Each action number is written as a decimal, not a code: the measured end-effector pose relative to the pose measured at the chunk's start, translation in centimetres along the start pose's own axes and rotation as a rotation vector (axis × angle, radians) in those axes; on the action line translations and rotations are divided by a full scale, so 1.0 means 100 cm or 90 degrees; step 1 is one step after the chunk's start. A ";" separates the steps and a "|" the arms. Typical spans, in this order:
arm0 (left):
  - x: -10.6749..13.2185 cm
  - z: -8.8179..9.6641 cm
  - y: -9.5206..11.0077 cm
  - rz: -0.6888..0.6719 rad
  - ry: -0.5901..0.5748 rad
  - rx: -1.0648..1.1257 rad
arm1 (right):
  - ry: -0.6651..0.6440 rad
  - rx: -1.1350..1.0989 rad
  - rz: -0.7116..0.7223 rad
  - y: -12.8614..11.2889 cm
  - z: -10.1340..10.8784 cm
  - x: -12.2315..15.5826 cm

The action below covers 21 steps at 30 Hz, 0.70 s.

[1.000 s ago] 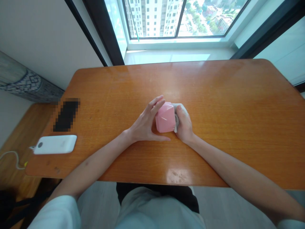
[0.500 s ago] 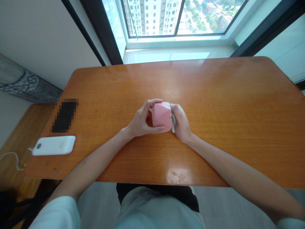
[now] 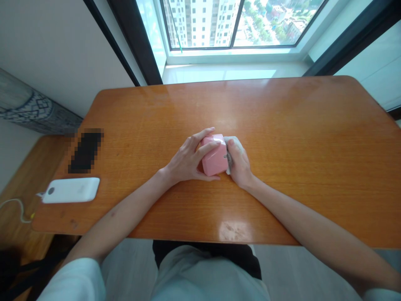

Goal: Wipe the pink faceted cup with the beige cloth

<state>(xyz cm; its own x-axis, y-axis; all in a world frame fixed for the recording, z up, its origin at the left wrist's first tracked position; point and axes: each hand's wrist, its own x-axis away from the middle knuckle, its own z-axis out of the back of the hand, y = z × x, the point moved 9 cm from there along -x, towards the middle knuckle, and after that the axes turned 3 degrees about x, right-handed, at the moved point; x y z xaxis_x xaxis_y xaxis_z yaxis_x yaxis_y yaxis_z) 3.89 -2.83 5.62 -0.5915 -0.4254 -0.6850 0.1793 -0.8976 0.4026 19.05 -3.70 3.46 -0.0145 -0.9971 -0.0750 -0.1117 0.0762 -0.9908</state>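
A small pink faceted box (image 3: 215, 159) rests on the orange wooden table (image 3: 282, 138) near its middle. My left hand (image 3: 188, 161) wraps round the box from the left, fingers over its top and thumb under its near side. My right hand (image 3: 239, 163) is closed against the box's right side and grips a whitish-grey wad (image 3: 234, 142), perhaps a cloth, pressed to the box. Most of that wad is hidden by my fingers.
A white power bank (image 3: 71, 190) with a cable lies at the table's left near corner. A dark pixelated flat thing (image 3: 85, 150) lies just beyond it. A window (image 3: 232, 25) and sill stand past the far edge. My lap is below the near edge.
My left hand has turned the pink box between the frames, so different faces show. Its fingers shifted over the top. My right hand stayed pressed against the right side.
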 end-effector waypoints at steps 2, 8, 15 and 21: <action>-0.004 0.002 0.002 0.017 0.012 0.017 | 0.015 0.017 0.018 -0.002 0.001 0.000; -0.007 0.001 -0.011 0.182 0.055 0.232 | 0.004 0.088 0.055 -0.007 -0.001 0.002; -0.002 -0.009 -0.018 0.267 0.047 0.346 | 0.034 0.151 0.089 -0.015 0.001 0.003; -0.001 -0.010 -0.019 0.265 0.046 0.349 | 0.029 0.158 0.081 -0.013 0.000 0.003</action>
<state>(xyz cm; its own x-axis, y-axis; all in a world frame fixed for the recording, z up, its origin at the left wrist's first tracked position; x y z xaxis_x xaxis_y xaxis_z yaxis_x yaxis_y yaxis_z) 4.40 -1.20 4.35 -0.5024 -0.7459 -0.4373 -0.0544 -0.4775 0.8769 19.22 -4.13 4.71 -0.0579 -0.9780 -0.2006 0.1408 0.1909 -0.9715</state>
